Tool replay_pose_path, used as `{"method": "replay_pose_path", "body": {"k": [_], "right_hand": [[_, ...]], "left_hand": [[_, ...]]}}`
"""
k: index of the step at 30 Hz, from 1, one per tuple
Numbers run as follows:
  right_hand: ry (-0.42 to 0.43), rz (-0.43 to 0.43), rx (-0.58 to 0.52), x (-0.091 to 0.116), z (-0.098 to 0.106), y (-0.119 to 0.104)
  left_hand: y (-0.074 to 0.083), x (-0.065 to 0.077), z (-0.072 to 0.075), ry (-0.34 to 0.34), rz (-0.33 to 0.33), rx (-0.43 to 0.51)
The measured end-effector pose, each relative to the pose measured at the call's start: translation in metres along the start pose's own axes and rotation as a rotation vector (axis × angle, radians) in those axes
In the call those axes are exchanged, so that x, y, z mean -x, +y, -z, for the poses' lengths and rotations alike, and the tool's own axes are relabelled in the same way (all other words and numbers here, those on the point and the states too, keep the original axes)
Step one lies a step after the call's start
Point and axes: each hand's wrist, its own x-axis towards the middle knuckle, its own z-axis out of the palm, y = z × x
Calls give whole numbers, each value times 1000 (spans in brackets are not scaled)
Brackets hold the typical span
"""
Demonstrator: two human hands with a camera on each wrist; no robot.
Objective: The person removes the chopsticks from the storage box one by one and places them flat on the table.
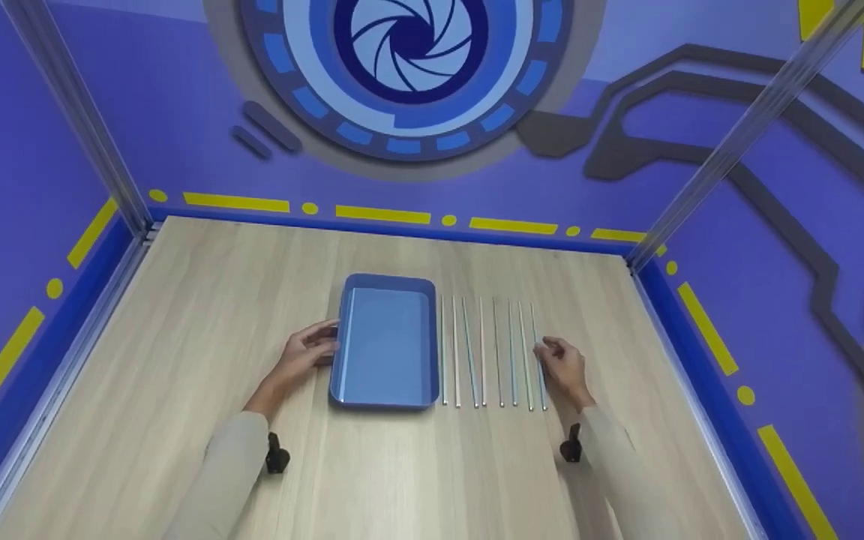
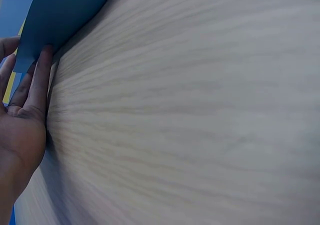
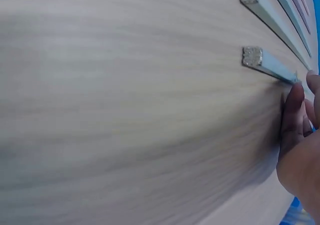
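Observation:
A blue rectangular tray (image 1: 387, 406) lies on the wooden table, its long sides running away from me. At its left side is my left hand (image 1: 304, 352); in the left wrist view its extended fingers (image 2: 42, 80) touch the tray's outer wall (image 2: 65, 15). Several slim metallic chopsticks (image 1: 483, 352) in pale tints lie side by side to the right of the tray. My right hand (image 1: 563, 367) pinches the rightmost, pale blue chopstick (image 3: 272, 66) around its middle, fingertips low at the tabletop. That stick's square, rough silvery end faces the right wrist camera.
The light wooden table (image 1: 199, 315) is bordered by a blue back wall (image 1: 177, 150) and side walls with yellow dashes. Metal posts (image 1: 747, 127) stand at the back corners. Dark clip-like devices (image 1: 276, 454) sit at both wrists.

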Motion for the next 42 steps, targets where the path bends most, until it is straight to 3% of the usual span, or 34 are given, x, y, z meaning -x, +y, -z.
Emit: {"method": "replay_pose_path", "body": {"k": [4,8,16,23,32,42], "right_hand": [[-52,-78,-104,5,8,1],[-103,-94,-164,7,14,-8],[-173,3,-162,-1,10,-47],[-221,90,-188,-3,-9,-79],[-357,247,-185,-12,-39,-129],[-506,257,-177,-32,-87,-190]], "left_hand": [[-4,1,-3,11,6,25],[-3,1,-3,15,-14,13],[4,0,1,-5,-22,1],[1,3,-1,0,-1,0],[0,3,-2,1,-23,1],[1,1,-1,0,-11,22]]}}
